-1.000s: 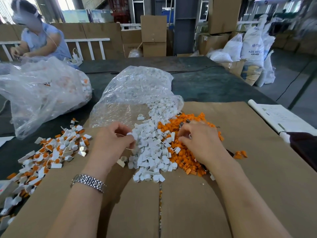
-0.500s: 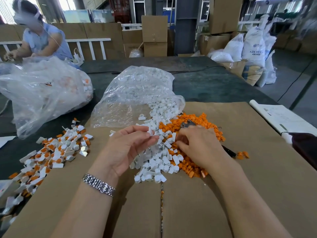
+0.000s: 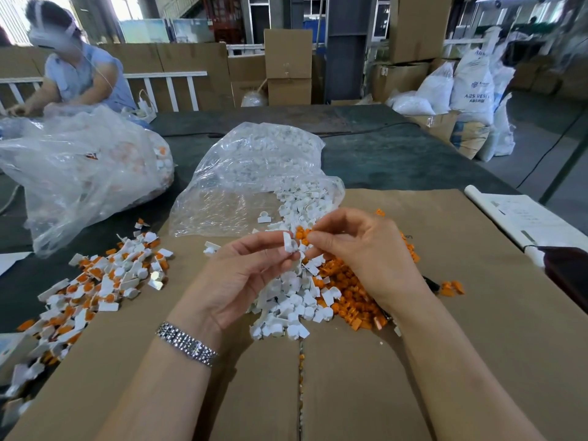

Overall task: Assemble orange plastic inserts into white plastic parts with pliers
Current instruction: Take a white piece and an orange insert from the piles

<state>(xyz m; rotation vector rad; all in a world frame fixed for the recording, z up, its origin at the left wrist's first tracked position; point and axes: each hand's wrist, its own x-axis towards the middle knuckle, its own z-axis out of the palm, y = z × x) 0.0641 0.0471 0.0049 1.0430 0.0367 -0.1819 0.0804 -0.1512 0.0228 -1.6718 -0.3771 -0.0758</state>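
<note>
— What is held?
— A small white plastic part (image 3: 290,242) is pinched by the left hand (image 3: 245,278) above the cardboard sheet's (image 3: 477,361) middle.
— And the right hand (image 3: 366,249)?
— Fingers curled at the part; a grip cannot be told

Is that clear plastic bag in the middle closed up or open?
Open: the clear bag lies on its side and white parts spill from its mouth onto the cardboard.

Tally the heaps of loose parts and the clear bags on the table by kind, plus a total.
White-only heap: 1
Orange-only heap: 1
Mixed white-and-orange heap, at left: 1
Clear plastic bags: 2, the near bag and the far-left bag
Total: 5
Apart from these, the left hand pinches one white part; the right hand meets it.
</note>
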